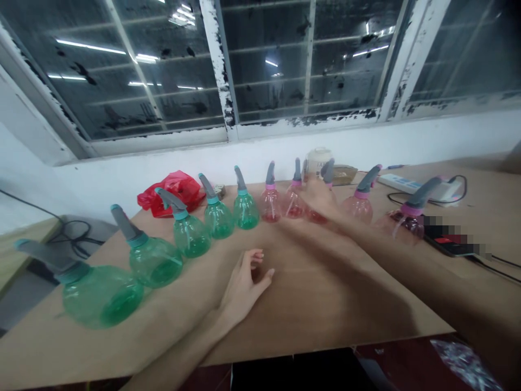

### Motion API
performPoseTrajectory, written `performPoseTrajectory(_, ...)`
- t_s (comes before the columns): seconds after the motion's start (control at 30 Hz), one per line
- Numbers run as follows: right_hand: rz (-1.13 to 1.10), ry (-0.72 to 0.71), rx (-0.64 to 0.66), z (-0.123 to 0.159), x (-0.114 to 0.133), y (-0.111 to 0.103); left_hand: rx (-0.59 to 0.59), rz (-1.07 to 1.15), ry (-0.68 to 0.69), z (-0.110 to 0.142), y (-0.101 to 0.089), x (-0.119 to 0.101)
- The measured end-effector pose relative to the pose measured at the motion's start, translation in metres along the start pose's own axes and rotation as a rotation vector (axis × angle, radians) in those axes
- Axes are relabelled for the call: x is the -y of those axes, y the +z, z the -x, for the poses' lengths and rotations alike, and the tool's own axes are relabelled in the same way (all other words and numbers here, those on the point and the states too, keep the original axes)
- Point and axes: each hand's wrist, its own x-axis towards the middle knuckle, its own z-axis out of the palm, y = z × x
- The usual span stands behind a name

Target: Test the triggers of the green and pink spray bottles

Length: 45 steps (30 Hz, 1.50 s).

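Observation:
My left hand [244, 285] rests over the table's middle, loosely curled, thumb apart from the fingers, holding nothing. My right hand [319, 196] reaches far forward and is smeared by motion. It overlaps a pink spray bottle [315, 215] with a grey trigger head, beside another pink spray bottle [293, 203]; whether it grips either cannot be made out. More pink spray bottles stand to both sides, including one [358, 207] on the right. Several green spray bottles [157, 263] with teal collars form a slanting row on the left, each with green liquid inside.
A crumpled red plastic bag [171, 190] lies behind the green bottles. At the back stand a white container [319, 157] and a brownish item [344, 175]. On the right are a white power strip [407, 184], cables and a dark phone-like device [448, 239]. Windows line the wall.

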Motion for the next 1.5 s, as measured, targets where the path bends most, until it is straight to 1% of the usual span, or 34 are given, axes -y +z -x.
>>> performPoseTrajectory(0.13,-0.035,0.004,0.061,-0.019,0.004,0.009,-0.011,-0.01,0.002,0.001,0.0,0.002)
performPoseTrajectory(0.23,-0.045,-0.003,0.094,-0.028,0.004,0.012,-0.008,-0.002,0.003,0.0,0.0,0.004)
performPoseTrajectory(0.4,-0.03,-0.026,0.117,-0.026,0.005,0.005,-0.003,0.014,0.005,-0.001,0.001,0.006)
performPoseTrajectory(0.5,-0.024,-0.048,0.124,-0.017,0.006,-0.003,0.006,0.019,0.006,-0.001,0.0,0.004)
performPoseTrajectory(0.63,-0.016,-0.071,0.145,-0.002,0.005,-0.013,0.031,0.035,-0.025,-0.001,-0.002,0.0)
performPoseTrajectory(0.73,-0.006,-0.08,0.152,0.012,0.004,-0.021,0.046,0.073,-0.036,-0.001,-0.003,0.002)
performPoseTrajectory(0.83,0.003,-0.097,0.162,0.035,0.003,-0.032,0.046,0.091,-0.03,-0.003,-0.003,0.006)
performPoseTrajectory(0.9,-0.036,-0.159,0.182,0.055,0.002,-0.04,0.031,0.102,-0.02,-0.006,-0.004,0.006)
performPoseTrajectory(0.93,-0.094,-0.214,0.202,0.067,0.002,-0.042,0.018,0.11,-0.011,-0.008,-0.004,0.003)
performPoseTrajectory(1.0,-0.171,-0.27,0.18,0.091,-0.002,-0.046,-0.004,0.125,0.025,-0.013,-0.007,-0.009)
performPoseTrajectory(1.07,-0.196,-0.227,0.154,0.112,-0.009,-0.046,0.003,0.119,0.086,-0.019,-0.009,-0.026)
performPoseTrajectory(1.1,-0.217,-0.216,0.171,0.121,-0.014,-0.044,0.009,0.104,0.115,-0.023,-0.011,-0.035)
performPoseTrajectory(1.17,-0.289,-0.237,0.254,0.135,-0.024,-0.04,0.031,0.075,0.16,-0.031,-0.011,-0.053)
performPoseTrajectory(1.23,-0.379,-0.265,0.336,0.143,-0.031,-0.034,0.063,0.052,0.164,-0.039,-0.007,-0.066)
performPoseTrajectory(1.3,-0.473,-0.277,0.382,0.146,-0.035,-0.026,0.095,0.057,0.168,-0.045,-0.001,-0.075)
performPoseTrajectory(1.4,-0.572,-0.291,0.403,0.149,-0.035,-0.013,0.13,0.109,0.212,-0.053,0.009,-0.086)
performPoseTrajectory(1.5,-0.6,-0.347,0.386,0.154,-0.028,0.0,0.1,0.154,0.222,-0.059,0.018,-0.092)
